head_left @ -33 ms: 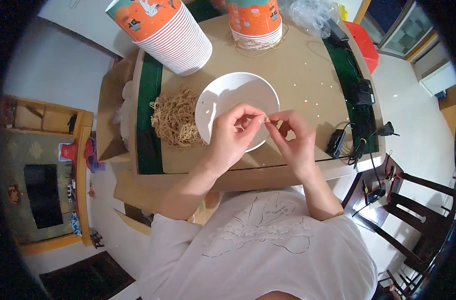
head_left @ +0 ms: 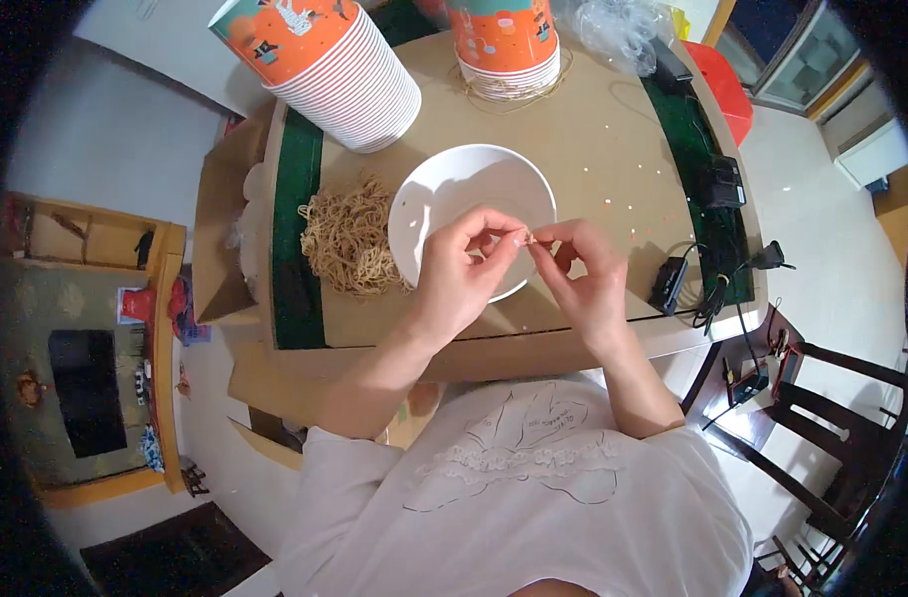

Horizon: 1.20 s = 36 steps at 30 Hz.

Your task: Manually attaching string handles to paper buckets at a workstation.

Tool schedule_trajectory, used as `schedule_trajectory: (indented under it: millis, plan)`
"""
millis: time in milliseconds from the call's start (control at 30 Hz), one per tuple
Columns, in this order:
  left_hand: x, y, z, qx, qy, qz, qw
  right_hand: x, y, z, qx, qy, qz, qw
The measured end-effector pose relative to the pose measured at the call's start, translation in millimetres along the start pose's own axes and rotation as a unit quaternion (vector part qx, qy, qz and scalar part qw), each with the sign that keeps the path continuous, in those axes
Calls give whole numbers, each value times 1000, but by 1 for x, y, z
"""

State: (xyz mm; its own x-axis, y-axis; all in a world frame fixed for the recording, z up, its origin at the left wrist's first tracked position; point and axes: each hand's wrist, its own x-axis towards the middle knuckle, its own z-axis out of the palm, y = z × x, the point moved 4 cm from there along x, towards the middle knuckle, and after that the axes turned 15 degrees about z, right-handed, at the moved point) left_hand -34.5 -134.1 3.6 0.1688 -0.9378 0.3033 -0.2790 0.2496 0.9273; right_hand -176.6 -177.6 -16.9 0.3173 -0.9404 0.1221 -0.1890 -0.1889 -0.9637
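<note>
Left hand: the left hand (head_left: 466, 271) hovers over the near edge of the white bowl (head_left: 444, 199), fingers curled in, thumb and forefinger pinched on one end of a thin rubber band (head_left: 533, 242).
Right hand: the right hand (head_left: 583, 284) sits just beside the left one, at the bowl's near right rim, its fingertips pinched on the other end of the same band.
Rubber band: small and tan, held between the two hands just above the bowl's near right rim; too thin to tell whether it is stretched or slack.
Bowl: round, white, on the middle of the worktop (head_left: 613, 149); the hands cover part of its near side, and what shows of its inside looks bare.
Pile of rubber bands: a loose tan heap (head_left: 349, 239) lies on the worktop touching the bowl's left side.
Paper cups: a tall tilted stack of orange cups (head_left: 324, 60) stands beyond the bowl to its left; a second, shorter stack (head_left: 504, 45) stands beyond the bowl to its right, with a few bands lying round its foot.
Plastic bag: a crumpled clear bag (head_left: 618, 25) lies far beyond the bowl, right of the second stack.
Chargers and cables: black plugs and cords (head_left: 712, 269) lie at the worktop's edge, well to the right of the bowl.
Chair: a dark wooden chair (head_left: 832, 398) stands on the floor, off to the right of the bowl and nearer the person.
</note>
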Motion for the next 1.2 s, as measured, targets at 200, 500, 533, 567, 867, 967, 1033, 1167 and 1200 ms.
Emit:
schedule_trajectory:
  millis: [200,500,533,567,867,967,1033,1167,1200]
  plan:
    - [0,-2,0,4,3,23,1000,1,0,2,20,-2,-5,1000]
    - [0,-8,-3,-48,25,-13,998,2,3,1,23,2,-5,1000]
    - [0,-7,-3,-48,25,-13,998,3,2,0,18,2,-13,1000]
    - [0,-7,-2,-68,31,-20,997,3,2,0,13,1,-19,1000]
    - [-1,-5,-4,-66,46,-33,996,4,2,-1,21,-37,20,999]
    - [-2,2,-2,-22,14,-24,999,5,-6,-1,17,-41,-18,999]
    - [-3,2,-1,-19,-8,-32,999,4,-9,-4,40,-43,1,998]
    - [-8,8,-10,45,-50,6,998,8,-5,-14,9,-41,-61,997]
    - [-10,13,-10,25,-65,-10,997,7,-3,-16,10,-41,-59,997]
